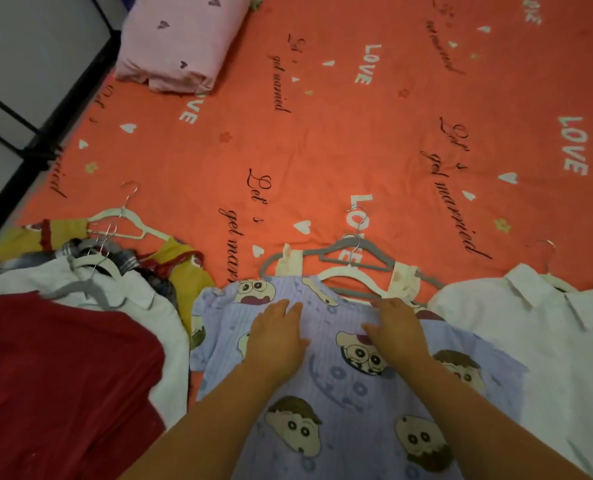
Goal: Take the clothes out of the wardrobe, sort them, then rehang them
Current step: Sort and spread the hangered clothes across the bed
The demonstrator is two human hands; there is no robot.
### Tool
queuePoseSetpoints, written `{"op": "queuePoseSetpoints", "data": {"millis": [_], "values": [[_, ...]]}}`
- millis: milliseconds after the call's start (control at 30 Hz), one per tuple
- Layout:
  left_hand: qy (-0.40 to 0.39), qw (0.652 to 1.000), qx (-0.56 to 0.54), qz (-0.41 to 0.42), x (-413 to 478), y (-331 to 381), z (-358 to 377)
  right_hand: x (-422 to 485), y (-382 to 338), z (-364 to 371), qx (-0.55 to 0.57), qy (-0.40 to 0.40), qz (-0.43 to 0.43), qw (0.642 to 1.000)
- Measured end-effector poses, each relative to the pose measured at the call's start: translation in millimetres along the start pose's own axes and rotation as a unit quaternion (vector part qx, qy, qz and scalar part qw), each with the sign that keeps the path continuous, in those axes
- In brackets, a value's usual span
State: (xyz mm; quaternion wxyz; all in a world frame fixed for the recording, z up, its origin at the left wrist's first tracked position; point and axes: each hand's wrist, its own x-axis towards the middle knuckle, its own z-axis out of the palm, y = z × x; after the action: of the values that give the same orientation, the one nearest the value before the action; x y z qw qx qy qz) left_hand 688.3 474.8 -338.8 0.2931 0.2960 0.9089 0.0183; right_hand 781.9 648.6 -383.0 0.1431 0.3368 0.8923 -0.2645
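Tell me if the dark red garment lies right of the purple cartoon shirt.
No, the dark red garment lies left of the purple cartoon shirt.

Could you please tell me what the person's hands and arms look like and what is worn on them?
Both are bare: the left hand and right hand wear no gloves, and no ring or watch shows. The left forearm and right forearm are uncovered to the frame's edge, no sleeve in view.

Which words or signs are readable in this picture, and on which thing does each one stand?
"LOVE": white block letters, repeated on the orange-red bed sheet.
"Let's get married": black script, repeated on the same sheet.
Pale letters at the top right edge: cut off, unreadable.
Lilac cartoon-print shirt: faces only, no words.
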Motion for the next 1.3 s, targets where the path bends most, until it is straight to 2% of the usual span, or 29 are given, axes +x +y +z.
{"op": "queuePoseSetpoints", "data": {"millis": [300, 600, 933, 1300], "values": [[0.063, 0.998, -0.012, -0.001, -51, -18, -31, -65, -43, -7, 0.030, -0.031, -0.045, 0.998], [0.136, 0.990, 0.016, -0.028, -147, -80, -86, -134, -151, -39, -0.007, -0.004, -0.162, 0.987], [0.198, 0.977, -0.003, -0.083, -253, -218, -110, -215, -291, 7, -0.062, 0.012, -0.236, 0.970], [0.186, 0.981, -0.016, -0.049, -328, -428, -115, -292, -456, 131, -0.060, 0.029, -0.202, 0.977]]}}
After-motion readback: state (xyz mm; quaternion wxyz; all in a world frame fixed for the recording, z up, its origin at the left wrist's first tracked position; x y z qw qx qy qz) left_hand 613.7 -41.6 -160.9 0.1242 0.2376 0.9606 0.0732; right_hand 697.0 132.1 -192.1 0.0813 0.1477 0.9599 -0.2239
